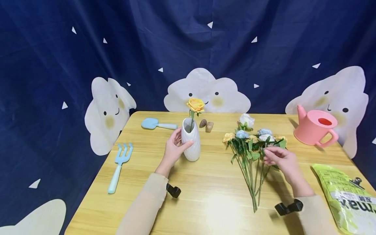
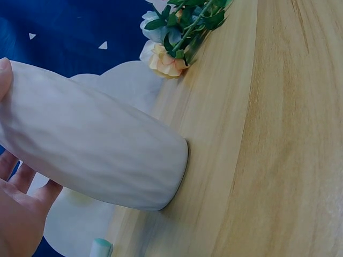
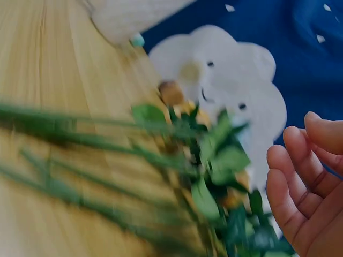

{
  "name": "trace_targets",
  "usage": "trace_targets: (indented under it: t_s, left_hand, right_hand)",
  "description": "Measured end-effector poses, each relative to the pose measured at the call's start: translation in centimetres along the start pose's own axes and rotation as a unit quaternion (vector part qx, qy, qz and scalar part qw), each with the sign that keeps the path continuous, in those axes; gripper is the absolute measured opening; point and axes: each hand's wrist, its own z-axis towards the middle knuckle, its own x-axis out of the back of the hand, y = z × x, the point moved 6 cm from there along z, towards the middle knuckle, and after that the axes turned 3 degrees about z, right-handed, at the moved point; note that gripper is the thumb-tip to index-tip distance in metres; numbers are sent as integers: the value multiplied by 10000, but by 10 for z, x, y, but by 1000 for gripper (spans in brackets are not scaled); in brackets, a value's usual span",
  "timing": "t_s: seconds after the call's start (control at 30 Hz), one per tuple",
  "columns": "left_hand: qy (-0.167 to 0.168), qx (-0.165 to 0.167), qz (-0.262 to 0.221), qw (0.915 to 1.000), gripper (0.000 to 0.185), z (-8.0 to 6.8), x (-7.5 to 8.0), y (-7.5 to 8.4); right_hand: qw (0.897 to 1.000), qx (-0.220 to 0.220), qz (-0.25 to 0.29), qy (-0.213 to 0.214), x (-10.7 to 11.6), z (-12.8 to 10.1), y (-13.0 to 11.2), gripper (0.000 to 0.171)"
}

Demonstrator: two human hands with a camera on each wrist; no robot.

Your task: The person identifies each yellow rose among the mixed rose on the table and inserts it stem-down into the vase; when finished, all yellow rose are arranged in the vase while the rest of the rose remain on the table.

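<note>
A white textured vase (image 1: pixel 192 149) stands on the table, with a single yellow rose (image 1: pixel 195 105) rising from its mouth. My left hand (image 1: pixel 172 150) grips the vase, thumb in front and fingers around its left side. The left wrist view shows the vase's body (image 2: pixel 102 142) close up, its base on the wood. My right hand (image 1: pixel 285 163) is over the right side of a bunch of artificial flowers (image 1: pixel 249 153) in white, blue and yellow. In the right wrist view its fingers are loosely bent beside the leaves (image 3: pixel 220 160), with nothing visible between them.
A blue hand shovel (image 1: pixel 150 123) lies behind the vase to the left, and a blue hand fork (image 1: pixel 118 166) lies at the left. Two stones (image 1: pixel 209 126) sit behind the vase. On the right are a pink watering can (image 1: pixel 312 127) and a clipped green bag (image 1: pixel 343 195).
</note>
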Motion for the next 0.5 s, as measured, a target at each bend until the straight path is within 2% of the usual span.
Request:
trace_targets:
  t_s: [0.13, 0.3, 0.5]
  left_hand:
    - [-26, 64, -33, 10000, 65, 0, -1, -2]
    - [11, 151, -13, 9999, 65, 1, 1, -7]
    - [-13, 42, -16, 10000, 65, 2, 1, -3]
  right_hand:
    - [9986, -435, 72, 308, 18, -24, -18, 28]
    - [9956, -840, -68, 418, 15, -50, -45, 12]
    - [9827, -1771, 442, 325, 4, -65, -33, 7]
